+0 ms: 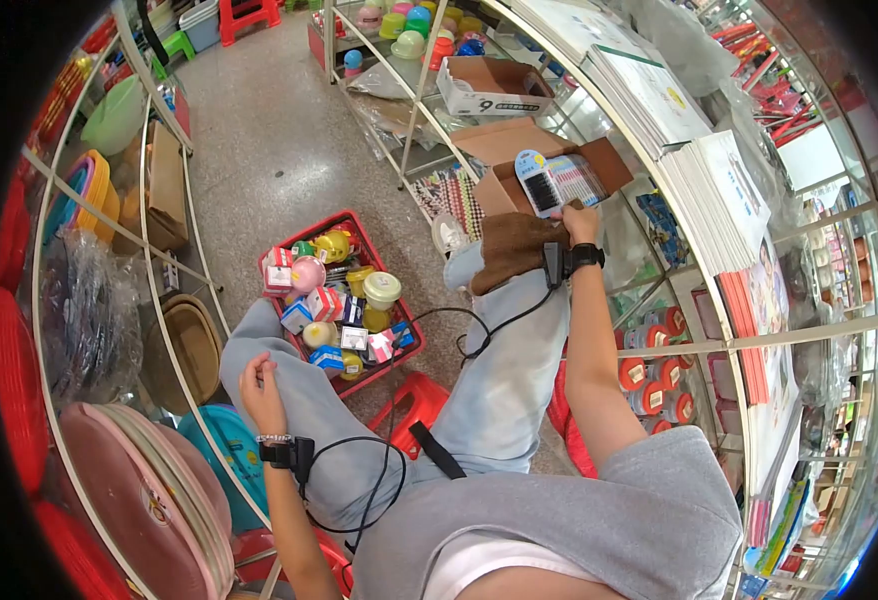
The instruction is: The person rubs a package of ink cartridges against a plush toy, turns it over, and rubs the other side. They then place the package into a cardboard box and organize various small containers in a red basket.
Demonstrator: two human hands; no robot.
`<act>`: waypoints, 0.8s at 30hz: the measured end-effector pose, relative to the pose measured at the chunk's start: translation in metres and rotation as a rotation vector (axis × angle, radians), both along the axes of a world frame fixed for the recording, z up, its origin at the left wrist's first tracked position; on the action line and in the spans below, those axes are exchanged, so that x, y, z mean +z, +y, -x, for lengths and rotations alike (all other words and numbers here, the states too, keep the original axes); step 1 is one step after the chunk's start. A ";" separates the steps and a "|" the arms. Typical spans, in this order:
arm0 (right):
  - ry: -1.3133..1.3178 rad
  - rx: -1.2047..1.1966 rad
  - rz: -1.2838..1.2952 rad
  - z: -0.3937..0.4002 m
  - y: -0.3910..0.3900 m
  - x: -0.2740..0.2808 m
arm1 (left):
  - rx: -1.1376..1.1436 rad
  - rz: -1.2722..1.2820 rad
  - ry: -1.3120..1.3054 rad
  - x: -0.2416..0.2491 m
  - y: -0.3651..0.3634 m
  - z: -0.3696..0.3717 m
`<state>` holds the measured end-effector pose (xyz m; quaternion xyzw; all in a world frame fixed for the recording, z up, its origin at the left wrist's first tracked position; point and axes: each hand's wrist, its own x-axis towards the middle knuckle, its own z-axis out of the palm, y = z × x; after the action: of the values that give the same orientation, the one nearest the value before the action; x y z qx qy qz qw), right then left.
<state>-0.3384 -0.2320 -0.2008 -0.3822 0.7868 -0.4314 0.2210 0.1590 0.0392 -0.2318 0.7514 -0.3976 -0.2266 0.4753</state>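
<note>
My right hand (581, 222) is closed on the lower edge of a blue-and-white blister card (539, 184) with a row of black pieces on it; their kind is too small to tell. The card is at the mouth of an open cardboard box (611, 168), in front of more packs of thin, pale sticks. Below the right hand, a brown cloth or flap (515, 252) lies over my knee. My left hand (263, 393) rests on my other thigh, fingers loosely bent and apart, with nothing visible in it.
On the floor between the shelves stands a red crate (417, 345) of small boxes and round jars. A white carton (495, 104) sits farther along the right shelf. Stacked basins (109, 500) crowd the left. Black cables (399, 470) run across my legs, near a red stool (419, 405).
</note>
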 end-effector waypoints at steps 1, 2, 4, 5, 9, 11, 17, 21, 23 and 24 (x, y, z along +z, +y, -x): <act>-0.076 -0.011 0.028 -0.005 0.004 0.006 | -0.007 -0.011 -0.023 -0.001 0.000 -0.001; -0.075 -0.011 0.026 -0.006 0.004 0.008 | -0.014 -0.021 -0.046 -0.001 0.000 -0.001; -0.055 0.008 -0.007 -0.008 0.007 0.010 | -0.006 -0.010 -0.041 0.000 0.000 0.000; -0.054 0.006 -0.007 -0.008 0.007 0.010 | 0.005 0.004 -0.037 0.000 -0.001 0.001; 0.118 -0.061 -0.022 -0.005 0.005 0.002 | 0.000 0.024 -0.060 -0.002 -0.001 0.000; 0.159 -0.102 -0.027 -0.004 0.005 0.002 | -0.004 0.013 -0.064 0.000 -0.001 0.001; 0.151 -0.111 0.001 -0.003 0.002 -0.003 | -0.020 0.009 -0.076 0.002 -0.001 0.001; 0.155 -0.089 0.010 -0.006 0.006 0.000 | -0.015 0.002 -0.077 0.003 -0.001 0.002; 0.213 -0.088 0.009 -0.015 0.011 0.013 | -0.013 0.030 -0.062 -0.001 -0.001 0.001; 0.212 -0.049 -0.024 -0.024 0.015 0.027 | -0.013 0.030 -0.063 -0.001 -0.001 0.001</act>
<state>-0.3148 -0.2167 -0.1743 -0.4036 0.8200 -0.3843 0.1305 0.1575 0.0381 -0.2330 0.7483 -0.4209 -0.1999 0.4722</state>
